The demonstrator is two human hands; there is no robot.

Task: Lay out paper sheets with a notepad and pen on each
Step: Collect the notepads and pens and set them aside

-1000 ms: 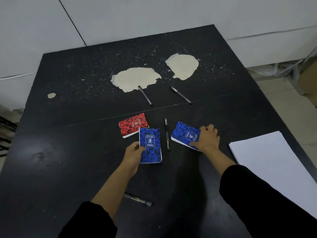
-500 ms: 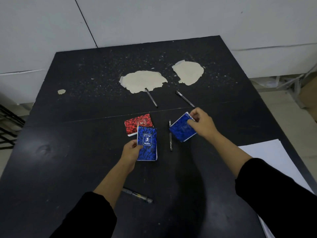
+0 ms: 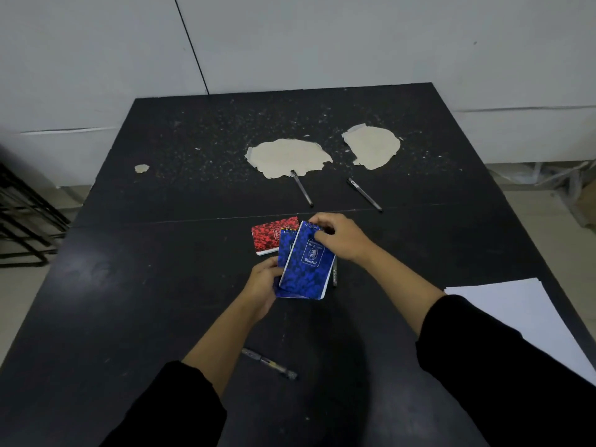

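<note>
A black table stands against a pale grey wall. Its coating is peeled off in two large beige patches near the far side, with many small chips around them. A dark metal rack is at the left edge.

The right hand pinches with curled fingers the spiral top of a blue notepad. Its long axis runs away from the person and leans a little to the right. It lies over a second blue notepad, which the left hand grips at the lower left edge. A red notepad lies flat behind them, long axis nearly across the table.

Two pens lie beyond, pointing toward the patches. Another pen lies near the person, and what seems to be one more is mostly hidden under the notepads. A stack of white paper sheets lies at the right.
</note>
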